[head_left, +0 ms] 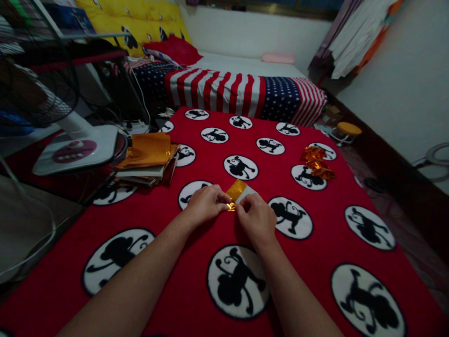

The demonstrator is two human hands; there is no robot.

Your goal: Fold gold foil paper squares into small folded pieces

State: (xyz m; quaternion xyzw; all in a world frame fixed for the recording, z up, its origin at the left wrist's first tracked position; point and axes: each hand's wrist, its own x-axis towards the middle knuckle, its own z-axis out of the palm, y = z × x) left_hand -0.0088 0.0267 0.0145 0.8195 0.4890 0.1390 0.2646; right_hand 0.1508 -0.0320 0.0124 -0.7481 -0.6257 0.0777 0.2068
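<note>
A small sheet of gold foil paper [236, 188], with a pale reverse side showing at its right, lies near the middle of the red cloth. Its near edge is folded over. My left hand [206, 201] pinches the folded edge from the left, thumb and forefinger together. From the right, my right hand [257, 217] grips the same paper close to the left fingertips. The fingers hide part of the fold. To the left lies a stack of gold foil sheets [149, 150]. Crumpled or folded gold foil pieces [317, 161] rest at the right.
Under my arms spreads a red cloth [301, 281] with monkey ovals. A fan base [79, 150] stands at the left, with cables nearby. Beyond the cloth is a bed with a striped, starred cover [217, 91]. A yellow-topped stool [349, 128] stands at the right.
</note>
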